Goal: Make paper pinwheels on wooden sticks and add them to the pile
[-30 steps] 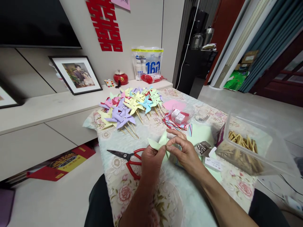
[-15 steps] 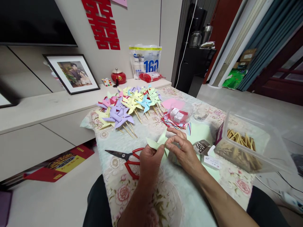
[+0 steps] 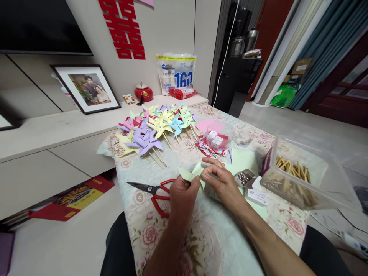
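Observation:
A pale green paper pinwheel piece (image 3: 192, 172) is pinched between both hands above the flowered tablecloth (image 3: 207, 237). My left hand (image 3: 182, 195) grips it from below with thumb and fingers. My right hand (image 3: 222, 184) pinches its folded centre from the right. Red-handled scissors (image 3: 153, 191) lie just left of my left hand. A small open box of metal pins (image 3: 244, 178) sits right beside my right hand.
A heap of finished coloured pinwheels on sticks (image 3: 156, 128) lies at the far left of the table. A clear tub of wooden sticks (image 3: 299, 180) stands at right, and a clear bowl with small boxes (image 3: 218, 140) and coloured paper squares lie behind the hands. A low cabinet (image 3: 57, 153) runs along the left.
The hands and paper have stayed in the same place; the right fingers shifted slightly on the fold. The camera tilted a little.

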Demonstrator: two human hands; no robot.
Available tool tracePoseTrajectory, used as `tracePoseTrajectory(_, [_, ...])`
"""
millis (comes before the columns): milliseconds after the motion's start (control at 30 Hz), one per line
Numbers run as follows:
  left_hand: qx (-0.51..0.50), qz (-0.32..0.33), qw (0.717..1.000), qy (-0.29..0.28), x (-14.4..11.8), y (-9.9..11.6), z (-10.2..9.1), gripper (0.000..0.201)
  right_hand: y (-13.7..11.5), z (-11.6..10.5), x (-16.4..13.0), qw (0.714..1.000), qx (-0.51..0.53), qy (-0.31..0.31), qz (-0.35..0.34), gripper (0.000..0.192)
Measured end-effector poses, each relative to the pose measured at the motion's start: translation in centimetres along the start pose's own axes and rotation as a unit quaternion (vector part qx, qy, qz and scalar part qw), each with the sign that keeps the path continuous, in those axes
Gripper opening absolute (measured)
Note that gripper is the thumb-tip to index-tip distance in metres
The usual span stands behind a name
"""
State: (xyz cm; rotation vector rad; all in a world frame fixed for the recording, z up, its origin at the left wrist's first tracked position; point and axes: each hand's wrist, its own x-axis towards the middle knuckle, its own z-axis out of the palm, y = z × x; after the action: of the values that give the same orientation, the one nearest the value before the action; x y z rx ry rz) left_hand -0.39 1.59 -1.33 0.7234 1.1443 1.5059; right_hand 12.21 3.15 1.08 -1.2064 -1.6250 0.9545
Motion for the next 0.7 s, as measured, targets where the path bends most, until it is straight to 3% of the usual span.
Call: tracePoseTrajectory(700, [-0.001,-0.019,1.0,0.0,0.19,-0.53,-0.18,0.029,-0.33,0.3,-0.19,0.999,0.035,-0.017,0.024,0.014])
